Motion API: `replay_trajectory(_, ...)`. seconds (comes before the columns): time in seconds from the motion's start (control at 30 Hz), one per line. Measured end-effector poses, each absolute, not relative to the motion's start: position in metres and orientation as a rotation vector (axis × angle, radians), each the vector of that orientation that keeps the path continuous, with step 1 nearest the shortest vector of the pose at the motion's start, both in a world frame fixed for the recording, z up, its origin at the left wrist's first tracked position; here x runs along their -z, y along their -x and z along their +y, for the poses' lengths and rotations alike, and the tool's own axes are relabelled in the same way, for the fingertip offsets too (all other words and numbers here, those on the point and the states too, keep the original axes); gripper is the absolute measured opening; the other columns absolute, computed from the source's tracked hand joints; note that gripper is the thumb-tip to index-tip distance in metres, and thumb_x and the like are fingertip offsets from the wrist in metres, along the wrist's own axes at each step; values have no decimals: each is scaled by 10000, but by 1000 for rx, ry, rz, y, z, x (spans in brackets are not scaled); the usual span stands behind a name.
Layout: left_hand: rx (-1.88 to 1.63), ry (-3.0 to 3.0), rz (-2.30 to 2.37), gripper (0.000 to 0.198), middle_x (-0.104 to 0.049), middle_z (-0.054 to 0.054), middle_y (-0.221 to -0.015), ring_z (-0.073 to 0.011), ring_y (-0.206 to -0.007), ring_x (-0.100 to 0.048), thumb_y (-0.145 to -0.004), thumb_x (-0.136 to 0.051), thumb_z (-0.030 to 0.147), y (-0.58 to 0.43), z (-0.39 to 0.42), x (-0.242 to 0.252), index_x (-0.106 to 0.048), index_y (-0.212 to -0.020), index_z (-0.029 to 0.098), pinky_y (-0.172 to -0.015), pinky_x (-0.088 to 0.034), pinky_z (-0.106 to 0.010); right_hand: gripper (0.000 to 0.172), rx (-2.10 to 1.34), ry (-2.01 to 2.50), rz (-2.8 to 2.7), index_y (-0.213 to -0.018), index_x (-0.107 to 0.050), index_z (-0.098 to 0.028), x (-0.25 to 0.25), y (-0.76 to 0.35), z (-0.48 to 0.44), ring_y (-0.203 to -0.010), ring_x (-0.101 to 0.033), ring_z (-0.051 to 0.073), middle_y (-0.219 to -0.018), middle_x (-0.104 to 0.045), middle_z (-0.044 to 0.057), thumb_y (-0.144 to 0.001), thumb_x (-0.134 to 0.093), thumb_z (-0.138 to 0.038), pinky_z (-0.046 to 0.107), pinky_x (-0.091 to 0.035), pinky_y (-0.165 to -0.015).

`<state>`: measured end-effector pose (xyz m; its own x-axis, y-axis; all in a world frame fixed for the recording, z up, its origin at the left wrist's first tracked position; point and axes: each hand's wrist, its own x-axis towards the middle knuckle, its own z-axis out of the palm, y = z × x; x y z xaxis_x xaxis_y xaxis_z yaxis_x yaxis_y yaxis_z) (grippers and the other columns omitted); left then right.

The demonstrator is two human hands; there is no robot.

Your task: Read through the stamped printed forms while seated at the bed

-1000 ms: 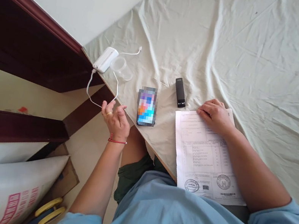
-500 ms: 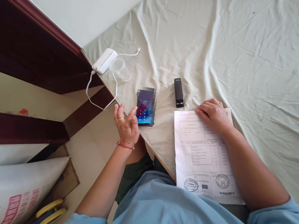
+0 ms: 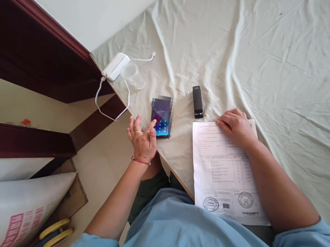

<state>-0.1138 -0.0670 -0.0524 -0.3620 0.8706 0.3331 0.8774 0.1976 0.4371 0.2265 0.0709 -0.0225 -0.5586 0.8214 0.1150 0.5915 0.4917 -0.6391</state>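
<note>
A smartphone (image 3: 163,126) lies face up near the edge of the cloth-covered surface, its screen lit with a keypad and partly pixelated. My left hand (image 3: 143,140), fingers apart, is at its lower left, the index fingertip over the screen; I cannot tell whether it touches. A printed sheet of paper (image 3: 211,166) with round stamps lies at the right, its lower end reaching my lap. On its top edge rests my right hand (image 3: 236,126), fingers bent loosely, its thumb side on the paper. Between phone and paper lies a slim black device (image 3: 198,102).
A white power adapter (image 3: 116,66) with a cable and a clear plastic cup (image 3: 132,76) stand by the left edge of the light cloth (image 3: 264,64). Dark red wooden furniture (image 3: 34,32) borders the left. Below are a printed white sack (image 3: 7,202) and a cardboard box (image 3: 75,197).
My left hand has shifted slightly right, and its index finger now reaches farther over the phone's screen. My right hand and the paper have stayed in place.
</note>
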Motion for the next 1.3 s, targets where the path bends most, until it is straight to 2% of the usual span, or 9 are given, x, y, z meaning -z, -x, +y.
replay_trajectory(0.17,882,1786,-2395,756,-411,-210,-1710,-408,-1684,-189,-1049,-277,697,113,-70,54,-774,-1384,235,-1338,-141,-733,318,-771,1171,-2329,-873,-733,-243,22,-226,70,-1147,-638,361,-964,-804,104,-1038,-494,-371,564,-407,-1025)
replay_trajectory(0.47,870,1777,-2407,724,-423,-215,-1701,-411,-1681,-194,-1060,-288,664,113,-70,53,-773,-1386,237,-1335,-149,-731,323,-770,1179,-2335,-884,-743,-238,24,-226,71,-1156,-637,362,-972,-801,107,-1042,-492,-366,564,-395,-1033)
replay_trajectory(0.93,850,1768,-2356,853,-423,-248,-1686,-422,-1659,-232,-1047,-203,721,115,-69,54,-755,-1399,174,-1333,-200,-669,316,-741,1168,-2336,-882,-736,-227,25,-227,71,-1147,-649,360,-957,-802,106,-1049,-506,-364,535,-402,-1010)
replay_trajectory(1.07,1003,1746,-2200,803,-454,-295,-1617,-392,-1643,-278,-1071,-234,672,104,-80,48,-669,-1412,89,-1334,-251,-616,322,-741,1179,-2346,-891,-747,-222,25,-227,72,-1146,-651,362,-964,-799,113,-1047,-503,-362,532,-412,-994)
replay_trajectory(1.2,1139,1864,-2032,606,-549,-264,-1513,-346,-1556,-433,-1096,-341,584,70,-107,38,-644,-1344,121,-1283,-372,-581,331,-733,1149,-2349,-871,-736,-224,22,-228,72,-1102,-662,360,-939,-792,116,-1044,-496,-374,543,-430,-980)
replay_trajectory(1.23,1182,1910,-2041,567,-563,-253,-1496,-328,-1492,-507,-1098,-366,565,60,-114,34,-646,-1328,129,-1225,-450,-551,334,-728,1133,-2344,-867,-731,-224,20,-229,72,-1089,-665,358,-937,-791,115,-1044,-493,-378,546,-435,-982)
replay_trajectory(1.3,1332,2012,-2150,536,-571,-246,-1489,-262,-1251,-665,-1098,-388,556,40,-126,25,-670,-1274,136,-954,-606,-408,340,-709,1100,-2326,-858,-721,-225,16,-230,71,-1069,-668,352,-929,-787,112,-1046,-487,-384,553,-445,-993)
